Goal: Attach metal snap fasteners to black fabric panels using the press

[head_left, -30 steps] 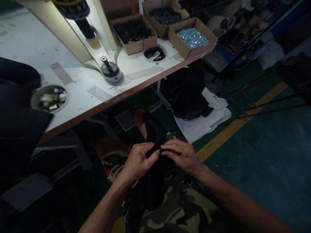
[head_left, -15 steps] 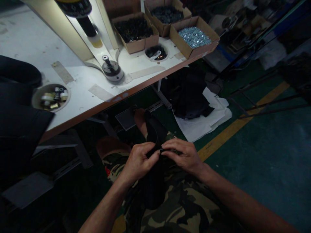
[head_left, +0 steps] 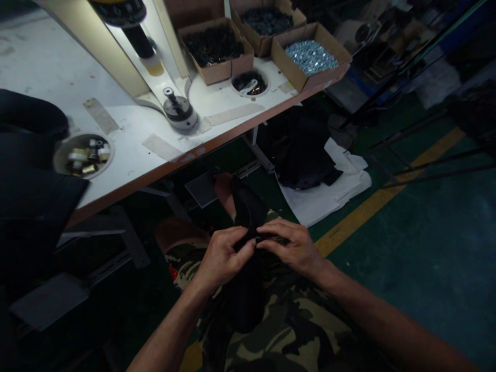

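Observation:
A black fabric piece (head_left: 248, 212) lies over my lap, which is covered by camouflage trousers (head_left: 282, 320). My left hand (head_left: 222, 256) pinches the fabric near its middle, fingers closed. My right hand (head_left: 292, 245) meets it from the right, fingertips closed on the same spot of the fabric. A tiny dark part sits between the fingertips, too small to name. Both hands are below the front edge of the white worktable (head_left: 127, 155).
On the worktable stand a press machine (head_left: 127, 36) with its round die (head_left: 179, 111), a dish of small metal parts (head_left: 83, 155), and cardboard boxes of dark parts (head_left: 215, 49) and shiny parts (head_left: 310, 57). Black fabric on white sheets (head_left: 310, 165) lies on the floor.
Both hands stay pinched on the fabric and have shifted slightly upward; the view has drifted a little.

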The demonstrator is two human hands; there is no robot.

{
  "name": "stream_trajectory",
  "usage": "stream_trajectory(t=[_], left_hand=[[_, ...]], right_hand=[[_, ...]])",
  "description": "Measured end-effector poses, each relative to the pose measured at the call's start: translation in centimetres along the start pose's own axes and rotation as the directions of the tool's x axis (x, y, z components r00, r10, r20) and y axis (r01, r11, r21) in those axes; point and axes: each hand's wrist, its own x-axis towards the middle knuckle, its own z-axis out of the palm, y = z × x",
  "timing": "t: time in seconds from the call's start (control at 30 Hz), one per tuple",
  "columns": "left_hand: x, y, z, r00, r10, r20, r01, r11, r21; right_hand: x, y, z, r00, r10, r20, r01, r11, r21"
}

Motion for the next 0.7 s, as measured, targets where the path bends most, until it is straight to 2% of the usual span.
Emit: stream_trajectory(t=[0.1,0.2,0.27,0.33,0.4,0.53,0.6,0.7], left_hand=[[-0.04,0.06,0.03,1.000,-0.001,-0.003,0.001,1.000,-0.012],[-0.03,0.15,-0.02,1.000,-0.010,-0.008,0.010,1.000,-0.010],[0.02,0.10,-0.05,1.000,-0.016,-0.003,0.016,1.000,-0.004],[0.09,-0.04,-0.06,1.000,-0.025,0.002,0.025,1.000,0.000],[0.15,-0.16,-0.03,1.000,-0.030,-0.003,0.030,1.000,0.001],[0.20,-0.01,0.12,1.000,-0.014,-0.013,0.014,1.000,-0.012],[0.18,0.12,0.26,1.000,-0.016,-0.019,0.015,1.000,-0.013],[0.13,0.04,0.50,0.999,-0.011,-0.036,0.011,1.000,0.003]], right_hand=[[-0.19,-0.05,0.20,0.996,0.078,-0.045,-0.078,0.997,-0.016],[-0.29,0.13,0.18,0.996,-0.061,-0.066,0.059,0.998,-0.034],[-0.14,0.29,-0.06,0.983,-0.181,-0.035,0.180,0.983,-0.043],[0.16,0.30,-0.35,0.975,-0.223,0.017,0.223,0.974,-0.026],[0.48,0.09,-0.54,0.988,-0.155,0.030,0.155,0.988,-0.013],[0.66,-0.50,-0.38,0.999,0.028,-0.039,-0.029,0.999,-0.029],[0.49,-0.49,-0.22,0.998,0.005,-0.060,-0.006,1.000,-0.023],[0.14,0.02,-0.24,0.989,-0.134,-0.060,0.133,0.991,-0.023]])
